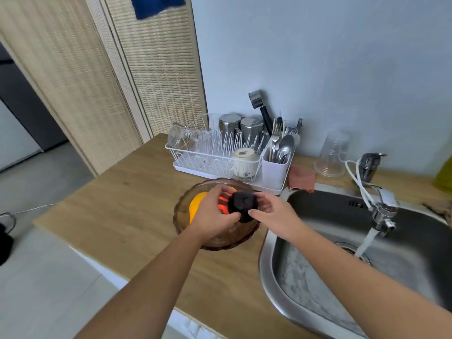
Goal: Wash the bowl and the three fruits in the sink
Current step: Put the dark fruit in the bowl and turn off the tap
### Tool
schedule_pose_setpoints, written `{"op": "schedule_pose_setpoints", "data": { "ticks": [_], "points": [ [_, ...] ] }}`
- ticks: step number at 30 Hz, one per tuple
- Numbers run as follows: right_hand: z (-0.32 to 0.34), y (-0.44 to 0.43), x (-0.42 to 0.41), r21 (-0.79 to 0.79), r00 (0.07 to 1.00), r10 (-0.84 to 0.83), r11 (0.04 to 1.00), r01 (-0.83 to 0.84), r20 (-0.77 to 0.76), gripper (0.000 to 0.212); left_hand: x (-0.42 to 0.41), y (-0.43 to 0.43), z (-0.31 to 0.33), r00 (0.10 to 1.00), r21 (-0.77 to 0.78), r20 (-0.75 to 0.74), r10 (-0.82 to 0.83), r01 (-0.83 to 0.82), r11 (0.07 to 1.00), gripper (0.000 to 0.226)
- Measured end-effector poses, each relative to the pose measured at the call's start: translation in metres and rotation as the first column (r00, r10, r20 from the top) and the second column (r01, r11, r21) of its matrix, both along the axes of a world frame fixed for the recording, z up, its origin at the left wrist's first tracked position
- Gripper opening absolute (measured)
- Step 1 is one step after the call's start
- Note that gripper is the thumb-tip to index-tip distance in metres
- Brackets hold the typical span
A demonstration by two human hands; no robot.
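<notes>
Well, left hand (212,214) and right hand (275,214) both grip a dark round fruit (242,203) over the brown scalloped glass bowl (178,216); an orange fruit (197,204) sits inside at nine o'clock, the steel sink (315,277) at three.

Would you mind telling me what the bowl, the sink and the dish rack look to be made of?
The bowl looks like brown tinted glass, possibly clear plastic: the orange fruit shows through its scalloped wall. The sink appears to be brushed stainless steel, grey with soft reflections. The dish rack seems white coated wire on a white plastic tray.
</notes>
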State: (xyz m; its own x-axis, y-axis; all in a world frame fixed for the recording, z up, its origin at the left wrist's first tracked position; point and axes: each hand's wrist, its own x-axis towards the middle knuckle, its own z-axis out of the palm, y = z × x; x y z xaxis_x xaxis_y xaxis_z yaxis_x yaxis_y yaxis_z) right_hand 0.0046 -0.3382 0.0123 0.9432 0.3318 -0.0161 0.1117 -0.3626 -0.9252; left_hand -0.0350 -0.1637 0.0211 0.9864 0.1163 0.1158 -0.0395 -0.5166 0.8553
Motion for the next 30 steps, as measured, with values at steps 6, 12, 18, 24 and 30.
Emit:
{"op": "schedule_pose_setpoints", "data": {
  "ticks": [6,12,18,24,30],
  "points": [
    [-0.022,0.022,-0.006,-0.57,0.966,0.132,0.821,0.02,0.224,0.049,-0.016,0.024,-0.031,0.994,0.136,-0.107,0.03,-0.015,0.991,0.041],
    [-0.026,0.031,-0.012,-0.731,0.928,0.247,0.682,0.038,0.279,0.058,-0.016,0.026,-0.037,0.986,0.307,-0.147,0.081,-0.033,0.951,0.051],
    [-0.017,0.016,-0.004,-0.658,0.911,0.208,0.749,0.086,0.355,0.049,-0.013,0.02,-0.019,0.994,0.37,0.046,0.1,-0.11,0.922,0.046],
    [0.048,-0.037,0.029,-0.674,0.883,0.166,0.71,0.202,0.439,0.045,0.024,-0.029,0.025,0.982,0.379,0.175,-0.076,0.004,0.925,0.036],
    [0.105,-0.13,0.067,-0.652,0.889,-0.062,0.656,0.379,0.454,0.047,0.063,-0.122,0.059,0.919,0.352,0.209,-0.334,0.248,0.903,0.033]
  ]
}}
